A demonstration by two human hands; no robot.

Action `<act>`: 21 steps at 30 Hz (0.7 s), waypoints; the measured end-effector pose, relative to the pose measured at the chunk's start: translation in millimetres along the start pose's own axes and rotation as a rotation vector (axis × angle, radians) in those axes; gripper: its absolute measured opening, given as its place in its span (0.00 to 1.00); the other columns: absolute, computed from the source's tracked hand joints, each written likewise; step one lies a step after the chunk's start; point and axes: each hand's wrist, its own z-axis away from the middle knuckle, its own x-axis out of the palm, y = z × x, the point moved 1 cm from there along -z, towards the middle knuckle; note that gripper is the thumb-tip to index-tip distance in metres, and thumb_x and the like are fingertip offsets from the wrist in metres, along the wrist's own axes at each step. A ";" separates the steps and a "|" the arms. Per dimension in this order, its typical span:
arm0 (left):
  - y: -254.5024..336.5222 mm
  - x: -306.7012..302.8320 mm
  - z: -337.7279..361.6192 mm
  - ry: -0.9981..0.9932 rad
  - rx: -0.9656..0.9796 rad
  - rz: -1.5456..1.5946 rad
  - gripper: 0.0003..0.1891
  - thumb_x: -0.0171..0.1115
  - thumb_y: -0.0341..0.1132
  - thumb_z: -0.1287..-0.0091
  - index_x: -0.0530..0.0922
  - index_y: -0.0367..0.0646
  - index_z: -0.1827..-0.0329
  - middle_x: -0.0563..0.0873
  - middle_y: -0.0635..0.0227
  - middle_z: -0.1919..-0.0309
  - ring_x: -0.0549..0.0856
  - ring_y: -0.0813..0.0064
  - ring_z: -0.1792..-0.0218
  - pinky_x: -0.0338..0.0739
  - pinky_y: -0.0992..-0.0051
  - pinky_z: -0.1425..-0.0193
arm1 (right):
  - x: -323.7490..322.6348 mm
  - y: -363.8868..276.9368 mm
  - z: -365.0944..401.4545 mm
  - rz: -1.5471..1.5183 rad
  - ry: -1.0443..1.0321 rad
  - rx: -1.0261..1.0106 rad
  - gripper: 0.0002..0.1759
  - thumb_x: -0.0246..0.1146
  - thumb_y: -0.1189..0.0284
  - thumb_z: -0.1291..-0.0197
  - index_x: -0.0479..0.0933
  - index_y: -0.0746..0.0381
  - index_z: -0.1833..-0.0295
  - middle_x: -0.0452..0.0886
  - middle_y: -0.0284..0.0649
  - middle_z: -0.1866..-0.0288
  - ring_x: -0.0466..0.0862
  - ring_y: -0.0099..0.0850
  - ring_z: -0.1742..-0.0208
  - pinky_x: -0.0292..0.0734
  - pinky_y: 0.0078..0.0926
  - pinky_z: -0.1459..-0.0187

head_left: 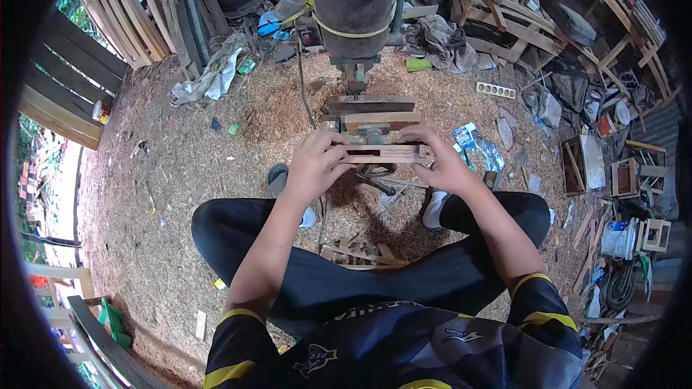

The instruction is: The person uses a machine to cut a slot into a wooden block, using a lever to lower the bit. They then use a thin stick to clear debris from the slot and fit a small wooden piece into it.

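Note:
I sit on a low seat with my legs spread, facing a drill-like machine (353, 7) with a dark motor housing. My left hand (314, 162) and my right hand (441, 162) both grip a small wooden block (382, 153) with a slot in it. The block rests on the machine's table, just below a wooden guide piece (380, 119). My left hand holds the block's left end, my right hand its right end.
Several thin wooden strips (360, 252) lie between my legs on the sawdust-covered ground (180, 194). Small wooden frames (623, 176) and scrap lie to the right. Planks (122, 7) lean at the back left. Rags and clutter sit behind the machine.

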 end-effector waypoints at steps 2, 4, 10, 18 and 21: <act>8.9 -1.4 -1.1 0.045 0.084 -0.079 0.15 0.82 0.34 0.49 0.80 0.45 0.67 0.89 0.68 0.52 0.86 0.60 0.51 0.77 0.57 0.46 | -0.1 -6.6 -0.2 0.242 -0.015 -0.053 0.34 0.76 0.71 0.42 0.76 0.62 0.30 0.84 0.49 0.37 0.84 0.48 0.33 0.78 0.42 0.31; 20.5 -5.6 -5.1 0.061 0.177 -0.151 0.17 0.82 0.33 0.50 0.77 0.45 0.68 0.90 0.69 0.52 0.86 0.61 0.52 0.75 0.57 0.46 | -0.1 -19.3 -2.3 0.357 -0.054 -0.040 0.36 0.78 0.69 0.44 0.75 0.61 0.29 0.84 0.49 0.38 0.84 0.50 0.35 0.79 0.44 0.34; 23.0 9.4 7.8 0.131 0.096 -0.005 0.24 0.83 0.36 0.48 0.77 0.44 0.53 0.89 0.69 0.48 0.85 0.61 0.50 0.74 0.59 0.42 | 13.3 -17.9 5.4 0.490 0.001 -0.090 0.31 0.78 0.70 0.51 0.80 0.59 0.39 0.86 0.44 0.43 0.85 0.49 0.42 0.79 0.48 0.40; 27.4 -15.5 -1.8 0.132 -0.078 -0.024 0.34 0.88 0.41 0.52 0.78 0.45 0.44 0.91 0.64 0.46 0.87 0.54 0.43 0.77 0.57 0.35 | 0.9 -25.8 7.4 0.381 0.107 -0.170 0.26 0.76 0.71 0.48 0.83 0.60 0.41 0.87 0.46 0.46 0.85 0.50 0.44 0.78 0.46 0.43; 13.3 -18.0 2.2 -0.007 -0.125 -0.014 0.35 0.87 0.42 0.51 0.82 0.46 0.38 0.91 0.60 0.44 0.88 0.54 0.41 0.80 0.57 0.35 | 4.1 -21.4 7.7 0.427 0.092 -0.162 0.26 0.76 0.71 0.48 0.84 0.60 0.41 0.87 0.46 0.46 0.85 0.50 0.45 0.78 0.44 0.43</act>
